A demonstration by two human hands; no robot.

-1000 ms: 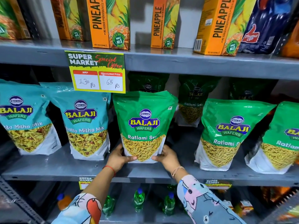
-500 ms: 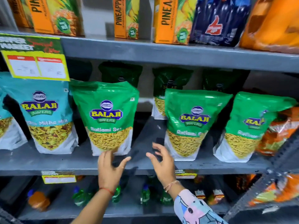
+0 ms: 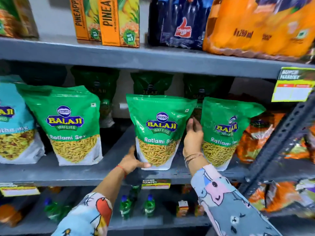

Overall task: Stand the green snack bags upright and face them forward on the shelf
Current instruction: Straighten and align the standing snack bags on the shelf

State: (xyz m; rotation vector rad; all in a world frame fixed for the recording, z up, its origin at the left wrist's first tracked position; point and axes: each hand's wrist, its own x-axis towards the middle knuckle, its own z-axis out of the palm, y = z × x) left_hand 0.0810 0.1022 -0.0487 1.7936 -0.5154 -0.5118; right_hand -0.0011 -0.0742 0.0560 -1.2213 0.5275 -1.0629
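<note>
Three green Balaji snack bags stand along the front of the grey middle shelf (image 3: pixel 85 172). The left green bag (image 3: pixel 68 123) stands upright, label forward, untouched. My left hand (image 3: pixel 132 161) grips the lower left corner of the middle green bag (image 3: pixel 160 130), thumb on its front. My right hand (image 3: pixel 193 137) presses flat against that bag's right edge, in the gap beside the right green bag (image 3: pixel 225 132), which is turned slightly to the left. Several darker green bags (image 3: pixel 150 84) stand behind in shadow.
A teal snack bag (image 3: pixel 12 123) stands at the far left, orange bags (image 3: pixel 255 137) at the right. Pineapple juice cartons (image 3: pixel 119 21) and drink packs (image 3: pixel 179 23) fill the upper shelf. Small green bottles (image 3: pixel 148 205) sit below. A slanted metal upright (image 3: pixel 279 137) crosses the right side.
Both hands let go of the left green bag, moved right and took hold of the middle green bag. The view shifted right along the shelf.
</note>
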